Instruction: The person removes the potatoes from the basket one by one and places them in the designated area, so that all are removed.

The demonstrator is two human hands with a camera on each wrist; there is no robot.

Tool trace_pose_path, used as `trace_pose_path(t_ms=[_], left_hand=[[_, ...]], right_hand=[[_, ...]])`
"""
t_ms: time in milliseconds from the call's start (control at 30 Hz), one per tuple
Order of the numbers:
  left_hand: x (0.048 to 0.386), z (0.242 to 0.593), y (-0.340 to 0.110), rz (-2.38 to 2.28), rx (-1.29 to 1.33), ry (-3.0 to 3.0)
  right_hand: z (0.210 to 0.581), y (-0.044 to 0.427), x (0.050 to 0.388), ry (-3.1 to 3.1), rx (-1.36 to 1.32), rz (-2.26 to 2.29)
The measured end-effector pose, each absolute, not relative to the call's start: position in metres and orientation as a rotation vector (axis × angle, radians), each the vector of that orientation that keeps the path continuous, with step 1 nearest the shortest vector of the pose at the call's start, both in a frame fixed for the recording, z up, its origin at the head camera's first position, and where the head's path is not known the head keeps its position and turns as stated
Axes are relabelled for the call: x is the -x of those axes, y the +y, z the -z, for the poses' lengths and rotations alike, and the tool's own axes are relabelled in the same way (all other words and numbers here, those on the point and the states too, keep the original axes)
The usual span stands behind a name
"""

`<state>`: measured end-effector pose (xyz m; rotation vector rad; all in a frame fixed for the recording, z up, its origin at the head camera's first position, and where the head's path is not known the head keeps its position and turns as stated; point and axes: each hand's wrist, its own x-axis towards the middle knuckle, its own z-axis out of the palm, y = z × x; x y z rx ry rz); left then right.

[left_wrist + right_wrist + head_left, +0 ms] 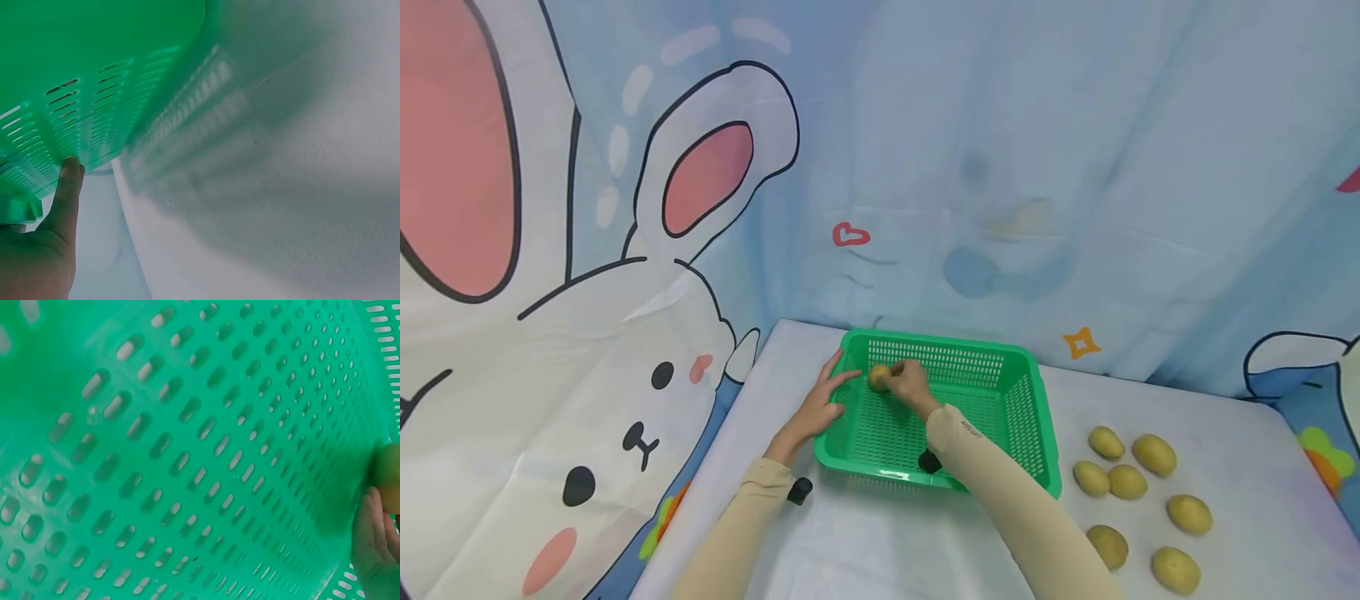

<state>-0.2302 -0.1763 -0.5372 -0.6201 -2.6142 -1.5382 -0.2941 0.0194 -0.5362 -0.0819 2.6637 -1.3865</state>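
A green plastic basket (895,476) with slotted walls stands on the table. Inside, near its far left corner, my right hand (912,385) pinches a yellowish potato (878,378). The right wrist view catches that potato (389,477) at the right edge, with the fingers of the right hand (377,550) against it. My left hand (814,410) is at the basket's left rim, fingers spread and fairly straight, some reaching over the rim. In the left wrist view a straight finger (65,200) of this hand touches the basket's outer wall (94,119).
To the right of the basket several loose potatoes (1127,481) lie spread on the white tabletop (1232,442). A printed cloth curtain (925,167) hangs behind the table, and a rabbit figure (647,375) covers its left part.
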Motion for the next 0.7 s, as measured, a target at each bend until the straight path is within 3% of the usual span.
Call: trace_pose_path(t_ms=[700], left_hand=[[0.233, 0.539, -0.176, 1.515, 0.627, -2.626]], right_hand=[[0.548, 0.023, 0.297, 2.637, 0.191, 1.459]])
